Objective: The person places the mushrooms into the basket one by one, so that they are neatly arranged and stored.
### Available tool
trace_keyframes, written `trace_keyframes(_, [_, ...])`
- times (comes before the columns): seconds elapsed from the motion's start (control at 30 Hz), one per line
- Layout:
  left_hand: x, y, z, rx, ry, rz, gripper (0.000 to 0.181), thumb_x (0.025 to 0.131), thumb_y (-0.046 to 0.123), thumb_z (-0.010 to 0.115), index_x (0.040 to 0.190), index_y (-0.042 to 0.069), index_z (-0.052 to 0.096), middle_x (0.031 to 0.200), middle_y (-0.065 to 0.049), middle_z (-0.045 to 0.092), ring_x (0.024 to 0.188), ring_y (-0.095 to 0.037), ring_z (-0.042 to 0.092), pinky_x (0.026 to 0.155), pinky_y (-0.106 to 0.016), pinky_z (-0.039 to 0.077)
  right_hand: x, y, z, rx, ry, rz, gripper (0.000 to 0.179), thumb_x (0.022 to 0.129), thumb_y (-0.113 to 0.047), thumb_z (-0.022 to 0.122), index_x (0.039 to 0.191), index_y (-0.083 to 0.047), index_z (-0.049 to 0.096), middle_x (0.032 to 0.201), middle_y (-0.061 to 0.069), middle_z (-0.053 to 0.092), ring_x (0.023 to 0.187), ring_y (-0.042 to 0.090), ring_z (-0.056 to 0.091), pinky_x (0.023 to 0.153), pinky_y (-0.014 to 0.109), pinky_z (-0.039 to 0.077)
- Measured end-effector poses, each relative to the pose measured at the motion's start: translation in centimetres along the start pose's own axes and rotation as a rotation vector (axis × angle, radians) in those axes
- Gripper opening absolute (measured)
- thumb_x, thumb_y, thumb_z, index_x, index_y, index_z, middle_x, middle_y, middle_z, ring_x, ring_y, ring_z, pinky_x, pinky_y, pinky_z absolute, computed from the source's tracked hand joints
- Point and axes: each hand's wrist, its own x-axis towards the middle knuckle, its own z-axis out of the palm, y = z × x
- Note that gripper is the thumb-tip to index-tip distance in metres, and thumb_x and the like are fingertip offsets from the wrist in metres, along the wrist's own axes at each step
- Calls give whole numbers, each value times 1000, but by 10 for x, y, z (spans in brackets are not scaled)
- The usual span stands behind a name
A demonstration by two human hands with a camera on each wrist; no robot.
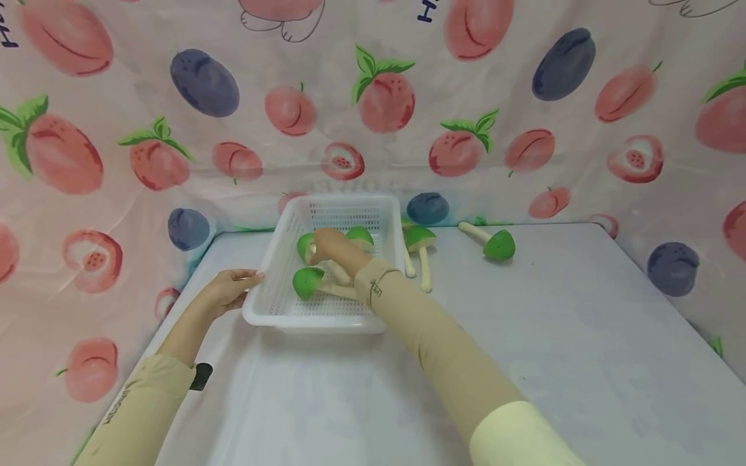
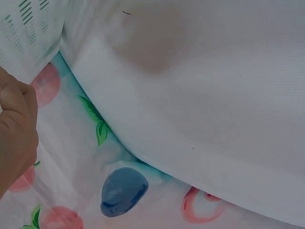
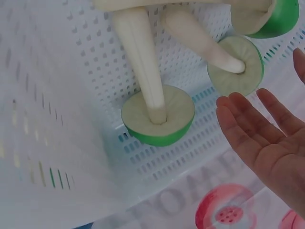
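Note:
My left hand (image 1: 226,291) grips the left rim of a white perforated plastic basket (image 1: 320,322), thumb at the edge. Inside lie several toy mushrooms with green caps and pale stems, such as the near mushroom (image 1: 307,283) and one at the back right (image 1: 360,238). Over these my right hand (image 1: 337,249) reaches into the basket. The right wrist view has that hand's fingers (image 3: 248,126) spread loosely and holding nothing, beside a mushroom cap (image 3: 236,67). Another mushroom (image 3: 157,117) lies to the left there. The right forearm covers part of the basket's right side.
Just right of the basket, green-capped mushrooms (image 1: 421,239) lie close to its wall. Farther right is a single mushroom (image 1: 499,246) on the white table (image 1: 559,336). A fruit-print cloth (image 1: 373,155) hangs behind the table and along its sides.

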Motion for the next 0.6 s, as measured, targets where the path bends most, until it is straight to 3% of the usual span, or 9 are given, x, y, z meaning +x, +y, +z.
trace_keyframes(0.27, [-4,1,-1,9,4,8,66,95,35,55,139,-9,33,95,3,57,74,-1,58,69,-19,53,-8,3,-9,12,1,-20,44,85,-24,70,122,-6,53,117,6,60,108,21,56,94,30,47])
trace_keyframes(0.43, [-2,-1,-4,-16,-18,25,73,88,42,63,135,-8,39,100,-3,58,76,-5,59,71,-21,54,-10,7,-14,4,-25,-6,45,84,-24,71,122,-7,53,121,5,57,112,19,54,95,28,46])
trace_keyframes(0.53, [-1,-2,-5,-14,-35,30,78,85,47,65,135,-8,40,103,-6,57,80,-7,59,72,-22,54,-7,11,-14,18,-26,-8,48,84,-25,72,124,-6,53,125,5,56,116,20,53,98,31,45])
trace_keyframes(0.6, [-3,-1,-4,-4,-24,20,75,87,45,63,135,-8,40,106,-8,57,81,-7,58,72,-21,53,14,23,-5,29,-3,-41,47,81,-27,75,120,-9,57,125,3,57,116,19,53,96,30,46])
